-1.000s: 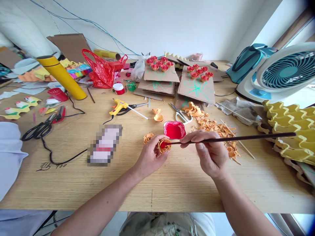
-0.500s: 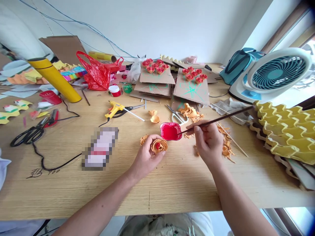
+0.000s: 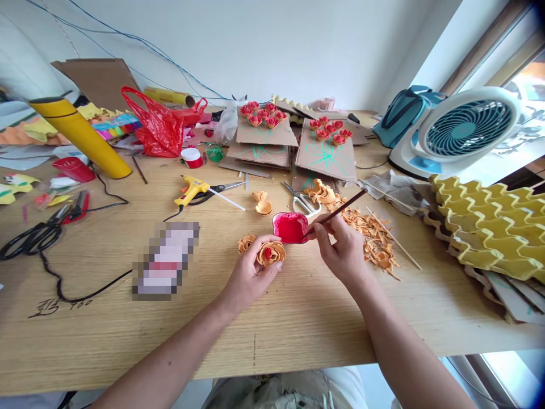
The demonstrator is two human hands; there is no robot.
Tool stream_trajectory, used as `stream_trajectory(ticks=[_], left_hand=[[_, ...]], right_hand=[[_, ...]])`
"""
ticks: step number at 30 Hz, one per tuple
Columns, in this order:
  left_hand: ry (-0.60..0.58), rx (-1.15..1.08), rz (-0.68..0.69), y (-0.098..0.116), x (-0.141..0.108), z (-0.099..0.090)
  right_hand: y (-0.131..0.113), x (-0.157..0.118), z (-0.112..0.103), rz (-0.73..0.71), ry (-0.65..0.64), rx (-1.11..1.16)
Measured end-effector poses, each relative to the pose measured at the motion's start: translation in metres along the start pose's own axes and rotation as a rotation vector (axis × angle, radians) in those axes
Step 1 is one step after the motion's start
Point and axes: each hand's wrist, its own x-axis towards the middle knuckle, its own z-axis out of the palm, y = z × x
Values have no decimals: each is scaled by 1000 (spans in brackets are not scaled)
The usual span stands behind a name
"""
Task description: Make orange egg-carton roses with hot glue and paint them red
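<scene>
My left hand (image 3: 251, 274) grips an orange paper flower (image 3: 276, 255) whose centre carries a dab of red. Behind those fingers another orange flower (image 3: 245, 243) rests on the table. My right hand (image 3: 344, 247) is closed on a dark thin paintbrush (image 3: 343, 208), held at a slant. Its tip reaches the right rim of a small scalloped dish (image 3: 290, 234) of red paint. Loose orange petals (image 3: 263, 207) lie beyond the dish, beside white-handled scissors (image 3: 307, 203).
Orange scraps (image 3: 377, 241) and a wooden stick (image 3: 395, 238) lie to the right, near stacked yellow egg trays (image 3: 489, 227) and a fan (image 3: 457, 136). A yellow glue gun (image 3: 191, 190) and black-handled scissors (image 3: 32, 238) lie left. Red flowers (image 3: 264, 115) stand on cardboard (image 3: 266, 135) behind.
My right hand has moved in toward the dish, and the brush now stands steeper, its tip at the rim. My left hand still holds the flower. The whole view has shifted slightly.
</scene>
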Motion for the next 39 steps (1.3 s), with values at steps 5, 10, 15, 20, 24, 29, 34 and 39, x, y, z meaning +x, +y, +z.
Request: stream_trajectory(ticks=[5, 10, 15, 20, 24, 29, 34, 39], left_hand=[[14, 2, 3, -3, 0, 0], [48, 60, 13, -3, 0, 1], [24, 106, 38, -3, 0, 0], [13, 158, 66, -2, -1, 1], [16, 174, 90, 1, -2, 2], [9, 227, 117, 2, -2, 2], [-1, 281, 143, 2, -2, 0], [-2, 307, 154, 1, -3, -1]], right_hand=[[-9, -2, -4, 78, 98, 191], [-30, -8, -8, 43, 256, 511], [-37, -19, -2, -142, 75, 522], [-32, -25, 2, -258, -26, 443], [-33, -24, 2, -282, -52, 387], [-37, -21, 3, -278, -91, 328], [-36, -21, 2, -269, -115, 349], [-33, -22, 0, -251, -103, 450]])
